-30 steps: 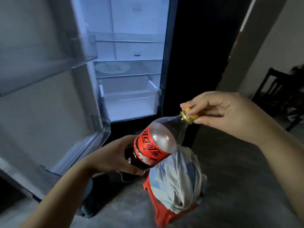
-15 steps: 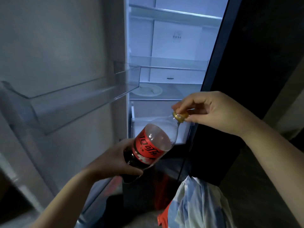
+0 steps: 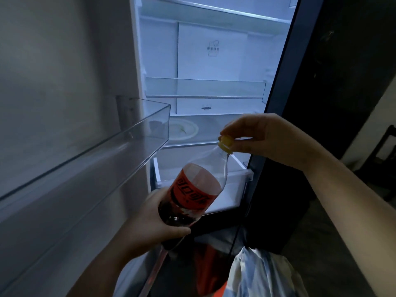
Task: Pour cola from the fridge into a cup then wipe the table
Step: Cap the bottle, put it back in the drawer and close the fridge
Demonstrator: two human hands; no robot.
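Head view: I've got the left hand (image 3: 154,224) wrapped round the lower half of the cola bottle (image 3: 192,194). The bottle is tilted, neck up-right, in front of the open fridge (image 3: 214,61). Right hand (image 3: 263,138) pinches the yellow cap (image 3: 225,142) on the neck.

Risk, my guess: cap loosens while tilted and cola fizzes out; the low grip could slip.

Counts: one bottle, one cap, two hands, one plate (image 3: 183,130) inside, one door shelf (image 3: 128,142). No cup or table visible.
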